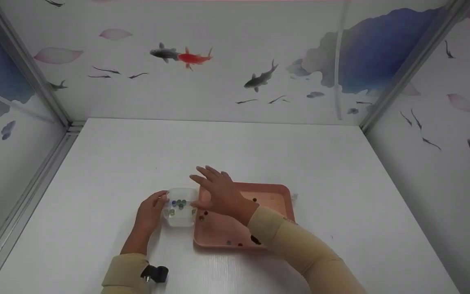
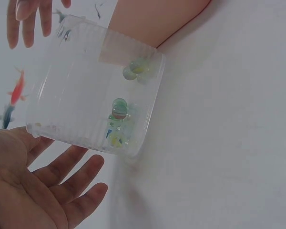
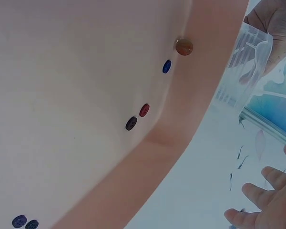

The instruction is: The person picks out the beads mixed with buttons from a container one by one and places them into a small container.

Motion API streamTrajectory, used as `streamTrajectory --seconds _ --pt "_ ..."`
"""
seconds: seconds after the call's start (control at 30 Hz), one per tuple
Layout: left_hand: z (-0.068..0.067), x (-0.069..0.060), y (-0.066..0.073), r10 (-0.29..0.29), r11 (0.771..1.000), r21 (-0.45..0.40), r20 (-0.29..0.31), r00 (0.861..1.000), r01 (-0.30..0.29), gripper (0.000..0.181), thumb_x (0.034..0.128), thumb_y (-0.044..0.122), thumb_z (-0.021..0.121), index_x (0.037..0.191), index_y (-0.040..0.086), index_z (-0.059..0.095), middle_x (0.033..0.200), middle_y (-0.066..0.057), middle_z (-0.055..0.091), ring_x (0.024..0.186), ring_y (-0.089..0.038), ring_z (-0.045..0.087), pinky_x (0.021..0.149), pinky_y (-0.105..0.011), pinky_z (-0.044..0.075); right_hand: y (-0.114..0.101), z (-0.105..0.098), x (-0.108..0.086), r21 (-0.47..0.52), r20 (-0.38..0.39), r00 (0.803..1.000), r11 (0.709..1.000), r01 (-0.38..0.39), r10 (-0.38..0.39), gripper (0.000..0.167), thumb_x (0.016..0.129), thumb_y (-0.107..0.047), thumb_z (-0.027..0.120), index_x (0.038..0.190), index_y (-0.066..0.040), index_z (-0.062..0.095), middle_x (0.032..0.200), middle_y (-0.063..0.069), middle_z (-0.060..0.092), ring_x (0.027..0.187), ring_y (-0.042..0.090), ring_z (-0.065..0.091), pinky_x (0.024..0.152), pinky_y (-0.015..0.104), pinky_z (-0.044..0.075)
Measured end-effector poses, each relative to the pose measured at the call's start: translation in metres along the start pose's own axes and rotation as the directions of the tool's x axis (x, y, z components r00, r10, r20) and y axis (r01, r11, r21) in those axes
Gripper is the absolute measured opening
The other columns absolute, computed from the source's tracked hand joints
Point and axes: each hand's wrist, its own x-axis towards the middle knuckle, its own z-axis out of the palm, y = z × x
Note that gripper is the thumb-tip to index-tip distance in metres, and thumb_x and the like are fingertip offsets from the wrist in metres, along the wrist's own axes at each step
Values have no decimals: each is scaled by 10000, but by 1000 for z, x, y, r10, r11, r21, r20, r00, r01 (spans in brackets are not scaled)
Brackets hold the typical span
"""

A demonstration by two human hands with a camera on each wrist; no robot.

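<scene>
A clear plastic container [image 1: 181, 221] stands left of the pink tray [image 1: 222, 233], with several glass marbles [image 2: 119, 111] at its bottom. My left hand [image 1: 149, 211] rests against the container's left side; in the left wrist view its fingers lie loosely along the wall. My right hand [image 1: 223, 197] hovers over the tray's left edge with fingers spread, thumb toward the container, and nothing visible in it. Inside the tray, the right wrist view shows a glass marble [image 3: 184, 46], a blue button [image 3: 167, 66], a red button [image 3: 144, 110] and dark buttons [image 3: 131, 123].
The white table [image 1: 227, 151] extends around the tray and container. Panels printed with fish [image 1: 259, 77] enclose it at the back and sides. A small clear item [image 1: 294, 197] lies by the tray's right edge. My right forearm covers part of the tray.
</scene>
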Motion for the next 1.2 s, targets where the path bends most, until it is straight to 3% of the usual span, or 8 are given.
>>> streamTrajectory --seconds 0.27,0.47,0.77,1.03,1.2 --pt "0 -1 2 -23 1000 -6 3 1000 23 451 1046 296 414 1419 45 455 1489 -196 398 1406 -397 295 1152 -526 234 7 0 -3 105 -54 998 994 -31 37 692 887 -500 652 1465 -196 424 1530 48 374 1417 229 332 1107 511 345" --pt "0 -1 1 -10 1000 -9 -4 1000 10 441 1053 296 396 1414 53 466 1477 -195 418 1403 -393 307 1151 -524 244 10 -1 -4 190 -43 996 979 -71 80 660 900 -453 654 1459 -181 432 1531 45 375 1404 233 355 1110 508 339" --pt "0 0 -2 0 1000 -10 -9 1000 0 450 1055 319 384 1408 54 475 1468 -192 432 1399 -390 315 1149 -523 248 15 -7 -8 316 44 983 931 -181 177 669 915 -413 650 1492 -211 378 1563 9 318 1429 234 305 1138 514 292" --pt "0 0 -1 -18 1000 -22 1 1000 18 460 1052 334 392 1417 63 465 1485 -183 412 1407 -386 302 1153 -522 242 27 -7 -11 390 44 983 903 -182 179 670 928 -427 629 1493 -175 374 1563 38 316 1433 255 295 1140 506 294" --pt "0 -1 0 -26 1000 -16 4 1000 26 461 1053 339 389 1419 69 463 1490 -182 406 1410 -390 293 1152 -528 238 34 -5 -14 465 58 978 861 -203 200 673 929 -459 613 1495 -187 370 1558 34 326 1439 246 283 1147 494 286"
